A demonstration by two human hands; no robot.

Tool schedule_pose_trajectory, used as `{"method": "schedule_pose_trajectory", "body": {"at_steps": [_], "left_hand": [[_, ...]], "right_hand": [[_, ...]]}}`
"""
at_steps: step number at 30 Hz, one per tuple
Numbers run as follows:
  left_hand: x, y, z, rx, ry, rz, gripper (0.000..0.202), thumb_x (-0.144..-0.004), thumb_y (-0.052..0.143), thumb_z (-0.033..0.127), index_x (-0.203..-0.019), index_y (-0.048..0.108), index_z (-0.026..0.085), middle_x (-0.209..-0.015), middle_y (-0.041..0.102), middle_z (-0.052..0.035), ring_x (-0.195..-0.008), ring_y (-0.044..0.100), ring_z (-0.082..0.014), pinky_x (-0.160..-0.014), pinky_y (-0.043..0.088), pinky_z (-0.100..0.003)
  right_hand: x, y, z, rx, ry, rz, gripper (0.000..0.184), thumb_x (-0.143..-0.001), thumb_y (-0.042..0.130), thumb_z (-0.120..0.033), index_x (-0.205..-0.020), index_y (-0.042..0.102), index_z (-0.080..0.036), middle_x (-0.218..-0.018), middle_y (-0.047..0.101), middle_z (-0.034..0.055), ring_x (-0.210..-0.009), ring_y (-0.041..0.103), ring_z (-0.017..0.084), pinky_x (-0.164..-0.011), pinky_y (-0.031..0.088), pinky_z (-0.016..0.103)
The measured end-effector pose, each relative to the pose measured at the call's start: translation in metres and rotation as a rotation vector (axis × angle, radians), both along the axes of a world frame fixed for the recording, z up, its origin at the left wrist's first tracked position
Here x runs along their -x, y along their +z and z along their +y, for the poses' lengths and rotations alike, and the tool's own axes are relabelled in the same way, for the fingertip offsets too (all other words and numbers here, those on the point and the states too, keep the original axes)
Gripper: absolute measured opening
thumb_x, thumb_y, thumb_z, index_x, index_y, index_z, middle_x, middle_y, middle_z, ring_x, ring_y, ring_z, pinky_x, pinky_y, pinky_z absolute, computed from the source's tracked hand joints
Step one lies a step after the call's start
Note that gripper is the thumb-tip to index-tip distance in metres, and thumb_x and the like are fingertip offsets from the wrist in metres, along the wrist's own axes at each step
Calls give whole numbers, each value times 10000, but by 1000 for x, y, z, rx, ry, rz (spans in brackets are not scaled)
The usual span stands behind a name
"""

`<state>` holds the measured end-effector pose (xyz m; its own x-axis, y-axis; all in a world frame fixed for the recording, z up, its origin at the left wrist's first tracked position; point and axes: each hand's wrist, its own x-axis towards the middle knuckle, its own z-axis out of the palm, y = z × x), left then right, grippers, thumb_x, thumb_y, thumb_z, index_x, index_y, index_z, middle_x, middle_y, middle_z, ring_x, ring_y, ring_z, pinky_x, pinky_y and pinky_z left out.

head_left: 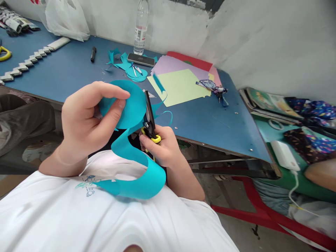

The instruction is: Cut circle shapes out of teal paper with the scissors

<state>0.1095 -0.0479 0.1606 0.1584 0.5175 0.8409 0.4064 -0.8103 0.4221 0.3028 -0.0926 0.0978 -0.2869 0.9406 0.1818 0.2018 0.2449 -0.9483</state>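
My left hand (90, 112) pinches a round piece of turquoise paper (135, 108) between thumb and forefinger. Yellow-handled scissors with black blades (148, 119) are gripped in my right hand (165, 145), their blades upright along the paper circle's right edge. From that circle a long curling paper strip (154, 175) hangs down in front of my white shirt. Thin turquoise offcuts curl out beyond the blades on the right. Farther back on the blue table (210, 122) lie cut turquoise circles (136, 75) with small pen-like items on top.
Behind the circles are turquoise scraps (114, 57), a phone (141, 59) and a water bottle (140, 31). Coloured paper sheets (181, 85) and a patterned strap (210, 85) lie right of them. A black marker (93, 54) and folded paper chain (28, 63) lie left. Another person's arm (322, 175) shows at right.
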Motion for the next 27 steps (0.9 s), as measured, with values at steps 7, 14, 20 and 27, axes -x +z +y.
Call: {"method": "schedule_pose_trajectory", "body": {"at_steps": [7,14,20,27], "left_hand": [[48,-32,10,-109,-11,-109,130,-1130,843,365,-1234,920,354,-947,830,-26,-649,587,-167,-532,364,-448],[37,-41,39,-77,-253,-272,181,-1131,928,479,-1253,973,353,-1026,904,-10,-827,802,-182,-777,642,-415],[29,-53,31,-126,-217,-261,409,-1122,933,582,-1455,929,345,-1232,939,-23,-1011,893,-220,-793,698,-374],[20,-67,3,-48,46,-189,528,-1158,763,783,-1447,900,363,-1166,908,-55,-809,810,-199,-589,605,-357]], "right_hand": [[0,0,1,-23,-10,-16,437,-1028,783,-570,-792,569,-270,-689,664,6,-635,560,172,-630,384,371],[4,-7,1,-63,-92,7,398,-1043,771,-522,-807,573,-269,-694,669,-2,-637,574,173,-639,391,370],[4,-10,2,-64,-77,28,401,-1055,789,-548,-828,628,-259,-718,679,11,-676,590,191,-660,443,370],[8,-6,1,-85,-110,19,375,-1024,755,-521,-799,608,-259,-707,684,3,-645,568,166,-649,438,362]]}}
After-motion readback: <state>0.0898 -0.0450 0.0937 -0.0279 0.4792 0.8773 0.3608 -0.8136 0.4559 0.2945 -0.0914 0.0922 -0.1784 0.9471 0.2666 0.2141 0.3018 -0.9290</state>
